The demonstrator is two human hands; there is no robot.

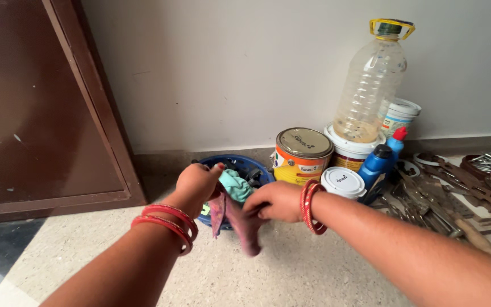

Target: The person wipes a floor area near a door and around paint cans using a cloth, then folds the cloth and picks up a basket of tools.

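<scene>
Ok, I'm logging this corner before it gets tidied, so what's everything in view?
cloth: one, pinkish purple, held between both hands
basin: one, blue, by the wall, holding a teal rag
paint tin: one, orange and white, beside the basin
plastic bottle: one, clear, atop a white tub
blue bottles: two, beside the tubs
metal tools: many, rusty, floor at right
left hand: red bangles, gripping cloth
right hand: red bangles, gripping cloth

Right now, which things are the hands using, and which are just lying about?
In use: left hand, right hand, pink cloth, blue tub.

Lying about: paint tin, big plastic bottle, blue bottle, white lid, rusty tools.
</scene>
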